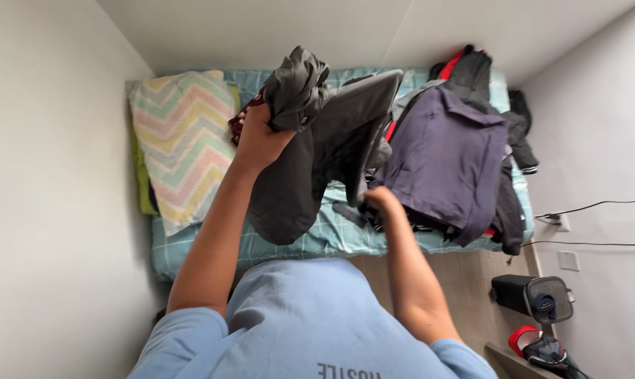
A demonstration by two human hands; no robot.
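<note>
A dark grey garment (pixel 331 140) hangs in the air over the bed (pixel 317 242). My left hand (pixel 258 133) is raised and grips its bunched top end. My right hand (pixel 380 200) is lower and holds the garment's lower edge near the bed's front side. To the right, a pile of dark clothes lies on the bed, with a navy blue jacket (pixel 447 158) on top.
A zigzag-patterned pillow (pixel 184 137) lies at the bed's left end over a green one. White walls close in on both sides. On the floor at the right stand a black speaker-like box (pixel 531 295) and a red and black item (pixel 542 347). Cables run from a wall socket (pixel 559 221).
</note>
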